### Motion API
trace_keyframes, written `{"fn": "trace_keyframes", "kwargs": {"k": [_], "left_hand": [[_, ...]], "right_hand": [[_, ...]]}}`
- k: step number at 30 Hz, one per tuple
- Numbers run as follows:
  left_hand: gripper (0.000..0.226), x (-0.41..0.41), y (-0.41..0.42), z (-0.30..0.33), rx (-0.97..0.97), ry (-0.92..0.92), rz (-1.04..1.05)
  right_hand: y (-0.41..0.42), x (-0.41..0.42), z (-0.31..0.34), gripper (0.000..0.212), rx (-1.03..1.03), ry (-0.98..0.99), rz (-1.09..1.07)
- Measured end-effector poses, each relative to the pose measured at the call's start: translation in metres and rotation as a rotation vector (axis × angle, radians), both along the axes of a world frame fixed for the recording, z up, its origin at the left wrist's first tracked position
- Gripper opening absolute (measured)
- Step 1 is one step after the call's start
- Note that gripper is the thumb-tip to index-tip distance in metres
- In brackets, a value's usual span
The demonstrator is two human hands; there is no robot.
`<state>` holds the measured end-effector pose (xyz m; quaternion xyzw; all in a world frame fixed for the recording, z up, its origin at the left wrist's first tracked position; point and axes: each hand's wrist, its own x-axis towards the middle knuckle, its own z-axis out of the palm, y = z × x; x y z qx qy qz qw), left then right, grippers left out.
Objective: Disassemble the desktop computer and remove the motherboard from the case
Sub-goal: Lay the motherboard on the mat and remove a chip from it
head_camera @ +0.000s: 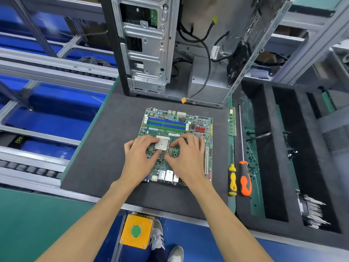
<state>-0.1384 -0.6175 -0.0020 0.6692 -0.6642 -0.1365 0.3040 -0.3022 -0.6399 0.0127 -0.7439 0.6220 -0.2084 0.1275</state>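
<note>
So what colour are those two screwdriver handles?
One screwdriver has a yellow and black handle, the other orange and black; the head view shows both.

1. A black object [18, 141] lying in the blue bin at the far left carries yellowish letters. They look like "PRI", but the word is cut off and tilted, so I cannot tell the rest.
2. The circuit board [177, 127] on the grey mat has white stickers and fine print near its memory slots, all too small and blurred to read.
3. The memory stick [232, 122] lying just to the right of the mat has a pale label, but its print cannot be made out.
4. The yellow box [137, 231] under the bench edge has a green button with no lettering I can read.
</note>
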Motion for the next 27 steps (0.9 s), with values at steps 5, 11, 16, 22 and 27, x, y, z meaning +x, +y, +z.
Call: {"fn": "trace_keyframes", "kwargs": {"k": [5, 11, 16, 22, 27], "left_hand": [[0.032, 0.002, -0.001, -0.004, -0.022, -0.016, -0.006], [0.032, 0.002, 0.0, -0.006, -0.038, -0.037, -0.005], [0.03, 0.002, 0.0, -0.006, -0.038, -0.049, 0.004], [0.029, 0.002, -0.001, -0.007, -0.045, -0.054, 0.003], [0.029, 0.002, 0.0, -0.008, -0.051, -0.072, 0.005]], "right_hand": [[-0.004, 0.0, -0.003, 0.04, -0.039, -0.015, 0.015], [-0.014, 0.0, 0.003, 0.034, -0.127, -0.136, -0.016], [-0.047, -0.003, 0.016, 0.023, -0.076, -0.203, -0.052], [-0.06, -0.008, 0.006, 0.025, -0.037, -0.257, -0.033], [-0.058, -0.008, -0.002, 0.025, -0.039, -0.307, -0.018]]}}
